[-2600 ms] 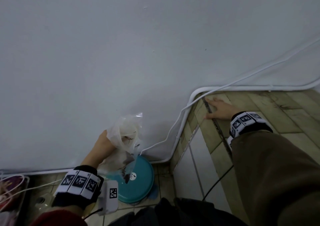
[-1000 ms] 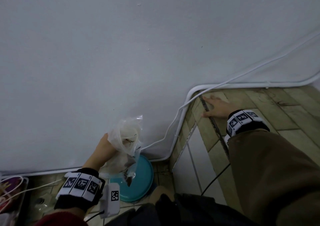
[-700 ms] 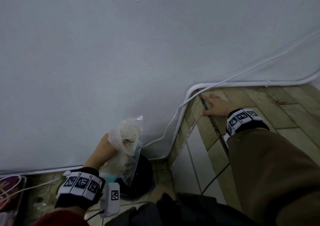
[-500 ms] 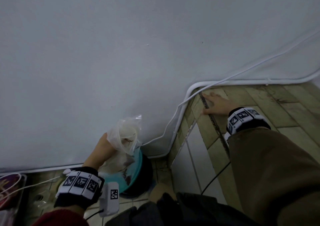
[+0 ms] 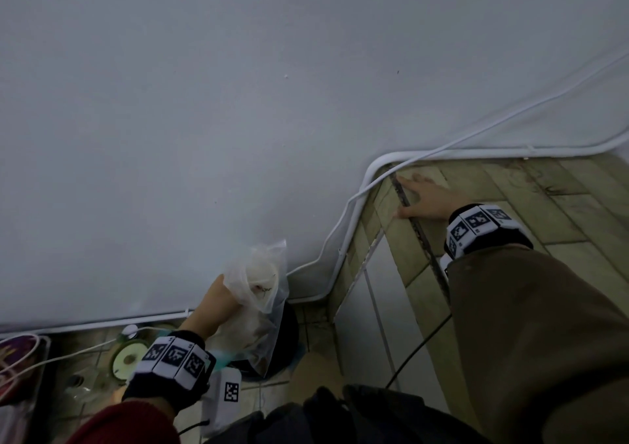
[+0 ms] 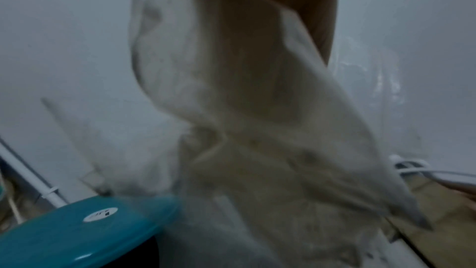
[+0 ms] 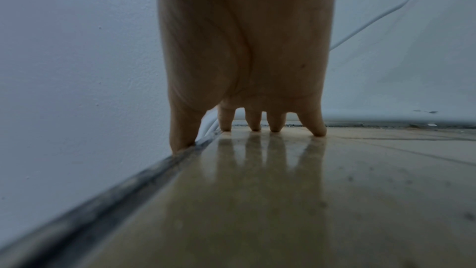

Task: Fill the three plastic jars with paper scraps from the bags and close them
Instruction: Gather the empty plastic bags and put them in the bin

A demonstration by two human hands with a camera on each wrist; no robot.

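**A:** ok so which step is this? The left hand (image 5: 218, 302) is clamped round a clear plastic bag (image 5: 257, 294), fingers bunching it near the top, and it hangs right over a black bin (image 5: 289, 334) with a teal lid (image 6: 77, 229) tipped open. Looks less like filling and more like ditching a spent bag, imo.

**B:** yeah, that's my read too. The bag seems mostly empty, just a few scraps visible low down. The right hand (image 5: 422, 197) isn't holding anything, fingers spread flat and pressing on the tiled ledge (image 5: 510, 198) by the wall, like a brace.

**A:** where are the jars though?

**B:** can't really tell. Something clear sits on the floor at lower left (image 5: 81, 385), could be a jar, too dim to say.

**A:** so next move?

**B:** I'd guess letting the bag go so it falls inside the bin, not on the lid, then back to the jars.
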